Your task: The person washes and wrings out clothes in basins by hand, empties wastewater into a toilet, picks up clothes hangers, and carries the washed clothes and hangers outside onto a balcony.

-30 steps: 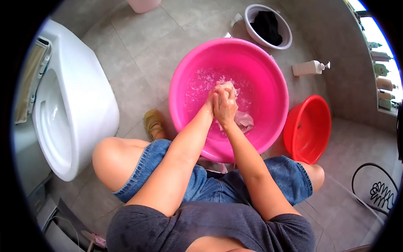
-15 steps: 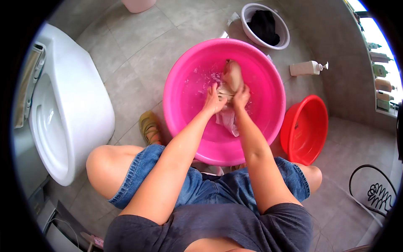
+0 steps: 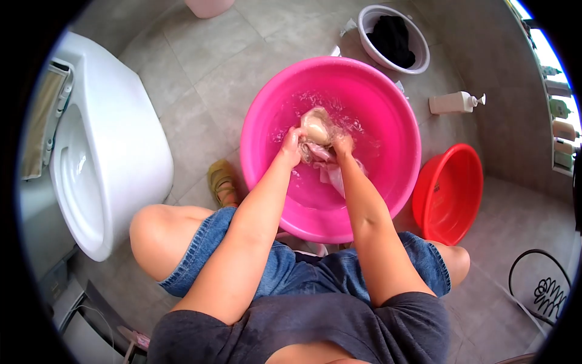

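Observation:
In the large pink basin (image 3: pixel 267 200), a wet beige bra (image 3: pixel 315 128) with a rounded cup sits in splashing water. My left hand (image 3: pixel 293 145) has its fingers closed on the bra's left side. On the opposite side, my right hand (image 3: pixel 343 144) grips it, the fingertips partly under water. A thin pale pink cloth (image 3: pixel 331 175) floats just below and between my hands.
Beyond the basin is a white tub (image 3: pixel 422 51) holding black cloth (image 3: pixel 393 41). A white pump bottle (image 3: pixel 451 103) lies on the floor to the right, above a tilted red basin (image 3: pixel 450 200). A white toilet (image 3: pixel 130 139) stands left; a coiled black cable (image 3: pixel 548 297) is at lower right.
The bra has come down from above my hands into the water between them. My hands have moved apart, the left one going left, and the water splashes more.

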Action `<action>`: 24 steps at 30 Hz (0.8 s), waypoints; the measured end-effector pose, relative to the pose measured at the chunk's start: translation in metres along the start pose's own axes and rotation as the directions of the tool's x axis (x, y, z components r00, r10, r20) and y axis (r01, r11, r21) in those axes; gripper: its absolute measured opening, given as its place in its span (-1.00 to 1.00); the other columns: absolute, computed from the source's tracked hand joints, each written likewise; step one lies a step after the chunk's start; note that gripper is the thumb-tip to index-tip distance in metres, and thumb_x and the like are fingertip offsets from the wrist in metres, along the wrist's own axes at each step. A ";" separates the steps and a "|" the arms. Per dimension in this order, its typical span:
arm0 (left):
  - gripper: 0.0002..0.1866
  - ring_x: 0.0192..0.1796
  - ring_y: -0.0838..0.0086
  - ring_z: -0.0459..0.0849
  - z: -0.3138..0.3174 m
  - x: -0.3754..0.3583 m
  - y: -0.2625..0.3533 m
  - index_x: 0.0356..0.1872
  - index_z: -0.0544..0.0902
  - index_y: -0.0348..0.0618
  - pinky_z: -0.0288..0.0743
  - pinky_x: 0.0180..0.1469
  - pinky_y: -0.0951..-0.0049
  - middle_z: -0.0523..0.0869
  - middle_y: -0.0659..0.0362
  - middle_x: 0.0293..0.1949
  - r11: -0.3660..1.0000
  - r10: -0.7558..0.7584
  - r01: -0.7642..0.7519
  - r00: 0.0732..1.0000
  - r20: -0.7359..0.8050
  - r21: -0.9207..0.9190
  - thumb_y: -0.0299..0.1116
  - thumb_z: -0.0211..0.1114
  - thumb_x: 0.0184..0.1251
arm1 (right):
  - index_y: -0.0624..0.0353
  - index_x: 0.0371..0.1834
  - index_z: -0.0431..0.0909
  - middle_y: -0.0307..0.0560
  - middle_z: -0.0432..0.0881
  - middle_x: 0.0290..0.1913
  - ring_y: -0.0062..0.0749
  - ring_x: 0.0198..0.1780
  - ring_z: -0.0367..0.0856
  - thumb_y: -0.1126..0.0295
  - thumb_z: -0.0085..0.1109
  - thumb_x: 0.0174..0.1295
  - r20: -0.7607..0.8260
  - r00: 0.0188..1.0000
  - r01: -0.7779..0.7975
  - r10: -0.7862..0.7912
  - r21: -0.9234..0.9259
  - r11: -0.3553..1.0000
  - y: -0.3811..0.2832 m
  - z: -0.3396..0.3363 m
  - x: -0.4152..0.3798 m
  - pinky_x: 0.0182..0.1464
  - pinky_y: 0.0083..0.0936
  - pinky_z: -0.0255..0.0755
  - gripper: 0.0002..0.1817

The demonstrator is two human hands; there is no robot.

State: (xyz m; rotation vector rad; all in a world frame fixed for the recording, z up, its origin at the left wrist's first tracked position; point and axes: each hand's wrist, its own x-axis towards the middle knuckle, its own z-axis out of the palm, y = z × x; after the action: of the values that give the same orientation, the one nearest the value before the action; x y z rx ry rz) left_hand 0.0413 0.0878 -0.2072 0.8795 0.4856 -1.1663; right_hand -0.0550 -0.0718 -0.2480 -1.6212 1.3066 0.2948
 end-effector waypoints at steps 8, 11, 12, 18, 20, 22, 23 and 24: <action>-0.34 0.05 0.10 0.57 0.021 -0.001 0.031 0.17 0.38 -0.14 0.47 0.13 0.10 0.56 -0.02 0.02 0.991 0.010 0.013 0.986 0.166 -0.137 0.20 0.10 0.27 | 0.19 -0.28 0.43 -0.03 0.56 -0.33 -0.41 -0.36 0.56 0.36 0.11 0.15 -0.084 0.920 0.386 -0.383 0.363 0.848 -0.092 0.003 -0.159 -0.40 -0.51 0.49 -0.83; -0.43 -0.03 0.12 0.60 0.015 0.019 0.021 0.14 0.38 -0.24 0.56 -0.01 0.16 0.56 -0.10 -0.02 0.984 0.048 -0.010 0.977 0.208 -0.179 -0.03 0.23 0.28 | 0.19 -0.12 0.37 0.08 0.51 -0.33 -0.10 -0.35 0.56 0.29 0.14 0.14 -0.448 0.545 0.769 -0.709 -0.071 0.636 -0.088 0.032 -0.176 -0.28 -0.25 0.46 -0.69; -0.44 -0.04 0.14 0.61 0.022 0.007 0.023 0.13 0.39 -0.25 0.57 -0.03 0.19 0.56 -0.09 -0.02 0.987 0.080 -0.052 0.980 0.182 -0.151 -0.03 0.22 0.28 | 0.17 -0.07 0.36 0.10 0.51 -0.28 -0.06 -0.34 0.56 0.25 0.17 0.17 -0.509 0.367 0.768 -0.779 -0.307 0.562 -0.094 0.032 -0.181 -0.28 -0.23 0.47 -0.65; -0.51 -0.18 0.34 0.63 0.058 -0.012 0.023 -0.12 0.54 -0.20 0.60 -0.17 0.35 0.64 0.07 -0.26 0.974 0.222 -0.226 0.963 0.152 0.010 0.09 0.19 0.27 | 0.14 0.00 0.39 0.13 0.53 -0.24 0.02 -0.38 0.60 0.08 0.09 0.27 -0.442 0.408 0.674 -0.799 -0.445 0.590 -0.094 0.028 -0.157 -0.40 -0.14 0.49 -0.60; -0.58 -0.28 0.47 0.59 0.071 -0.021 0.021 -0.23 0.58 -0.17 0.54 -0.19 0.42 0.64 0.18 -0.37 0.968 0.251 -0.252 0.966 0.068 0.006 0.05 0.14 0.33 | 0.18 -0.09 0.47 0.10 0.59 -0.39 0.05 -0.41 0.62 0.07 -0.02 0.33 -0.429 0.554 0.587 -0.714 -0.407 0.700 -0.098 0.020 -0.140 -0.36 -0.15 0.51 -0.62; -0.60 -0.32 0.49 0.57 0.069 -0.003 0.011 -0.21 0.58 -0.18 0.50 -0.20 0.44 0.62 0.21 -0.37 0.928 0.374 -0.372 0.925 0.073 -0.035 0.01 0.12 0.36 | 0.22 -0.12 0.51 0.08 0.61 -0.47 0.01 -0.41 0.64 0.05 -0.04 0.33 -0.387 0.538 0.553 -0.749 -0.509 0.660 -0.100 0.011 -0.117 -0.32 -0.18 0.52 -0.59; -0.66 -0.19 0.47 0.61 0.072 -0.003 0.010 -0.22 0.58 -0.18 0.50 -0.16 0.46 0.61 0.18 -0.32 0.953 0.278 -0.275 0.961 0.000 -0.125 -0.06 0.15 0.35 | 0.31 -0.21 0.59 0.10 0.66 -0.47 -0.10 -0.37 0.66 0.03 -0.04 0.32 -0.446 0.680 0.449 -0.581 -0.373 0.812 -0.113 0.005 -0.121 -0.26 -0.23 0.51 -0.53; -0.67 -0.19 0.46 0.61 0.075 -0.002 0.008 -0.23 0.59 -0.18 0.49 -0.16 0.46 0.62 0.18 -0.31 0.949 0.301 -0.303 0.953 -0.032 -0.090 -0.09 0.14 0.35 | 0.32 -0.24 0.60 0.11 0.66 -0.45 -0.13 -0.36 0.66 0.03 -0.03 0.32 -0.440 0.762 0.450 -0.475 -0.168 0.877 -0.107 0.001 -0.102 -0.25 -0.24 0.50 -0.52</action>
State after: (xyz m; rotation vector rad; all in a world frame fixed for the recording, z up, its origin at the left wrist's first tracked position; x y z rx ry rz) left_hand 0.0400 0.0303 -0.1591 0.8497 0.4008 -0.8488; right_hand -0.0039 -0.0175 -0.1207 -2.0830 1.1869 -0.4028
